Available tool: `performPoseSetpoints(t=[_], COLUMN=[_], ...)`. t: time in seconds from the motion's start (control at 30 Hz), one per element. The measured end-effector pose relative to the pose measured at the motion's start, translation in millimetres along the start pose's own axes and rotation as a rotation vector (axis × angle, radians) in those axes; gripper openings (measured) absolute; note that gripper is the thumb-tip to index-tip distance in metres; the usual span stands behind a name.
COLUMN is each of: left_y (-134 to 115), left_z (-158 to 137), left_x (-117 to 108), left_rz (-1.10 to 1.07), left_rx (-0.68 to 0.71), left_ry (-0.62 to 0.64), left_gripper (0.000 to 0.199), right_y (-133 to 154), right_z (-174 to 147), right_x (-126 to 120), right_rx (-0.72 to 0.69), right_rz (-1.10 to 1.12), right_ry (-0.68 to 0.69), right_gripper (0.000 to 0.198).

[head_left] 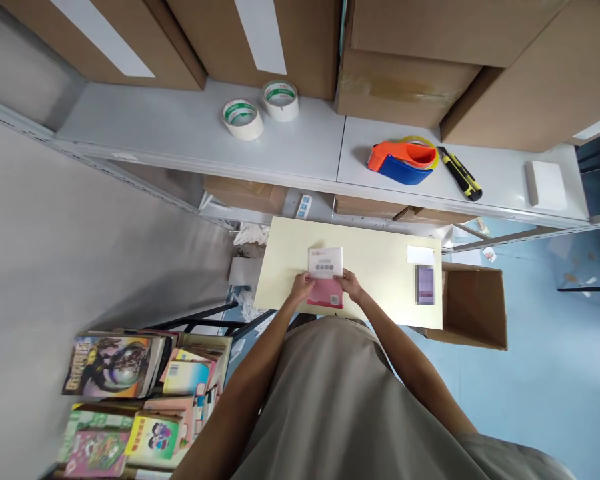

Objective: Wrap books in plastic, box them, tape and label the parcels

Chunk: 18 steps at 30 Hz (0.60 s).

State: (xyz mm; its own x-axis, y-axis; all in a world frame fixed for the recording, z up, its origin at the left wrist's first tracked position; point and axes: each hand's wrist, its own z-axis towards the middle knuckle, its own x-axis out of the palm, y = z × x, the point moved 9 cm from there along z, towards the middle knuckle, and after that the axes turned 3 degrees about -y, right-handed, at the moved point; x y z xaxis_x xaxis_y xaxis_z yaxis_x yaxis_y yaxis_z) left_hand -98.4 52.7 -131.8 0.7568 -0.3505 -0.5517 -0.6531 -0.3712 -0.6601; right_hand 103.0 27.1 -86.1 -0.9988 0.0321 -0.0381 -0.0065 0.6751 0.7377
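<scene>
Head view: pale yellow tabletop [375,267] in the middle, w/ a pink-and-white booklet [325,291] over its near edge area, left of centre; white part on the far side, pink on the near side, can't tell if that's one pc or two. Left hand [301,287] has its fingers closed on the booklet's left edge, right hand [351,284] likewise on the right edge, both abt where white meets pink; can't tell if the booklet touches the tabletop. At the tabletop's right end, a purple item [425,285], partly blurred, w/ a white card [421,254] just beyond it on the far side. Right of the tabletop, lower down, an open cardboard box [480,307]. Far side: grey shelf [300,150] w/ two white tape rolls [247,128] left of centre, then an orange-and-blue tape dispenser [405,172], a black-and-yellow cutter [461,175] just beside it on the right, and a small white box [549,185] near the right end; big cartons [405,93] behind them. Near left, stacked books [110,367], various covers
</scene>
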Motion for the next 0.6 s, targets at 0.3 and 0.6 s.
performPoseSetpoints(t=[0.3,0.6], left_y=[-66.9,-173.9], left_z=[-3.5,-46.8], left_x=[-64.6,-87.2], left_rz=[-0.543,-0.877], left_rx=[0.104,0.245], left_ry=[0.021,0.406], left_gripper=[0.056,0.074], right_y=[101.8,149.2], right_z=[-43.2,-77.1], right_x=[-50.6,-99.6], right_rx=[-0.246,-0.328], right_rz=[0.018,0.318], right_ry=[0.116,0.171], right_gripper=[0.062,0.057])
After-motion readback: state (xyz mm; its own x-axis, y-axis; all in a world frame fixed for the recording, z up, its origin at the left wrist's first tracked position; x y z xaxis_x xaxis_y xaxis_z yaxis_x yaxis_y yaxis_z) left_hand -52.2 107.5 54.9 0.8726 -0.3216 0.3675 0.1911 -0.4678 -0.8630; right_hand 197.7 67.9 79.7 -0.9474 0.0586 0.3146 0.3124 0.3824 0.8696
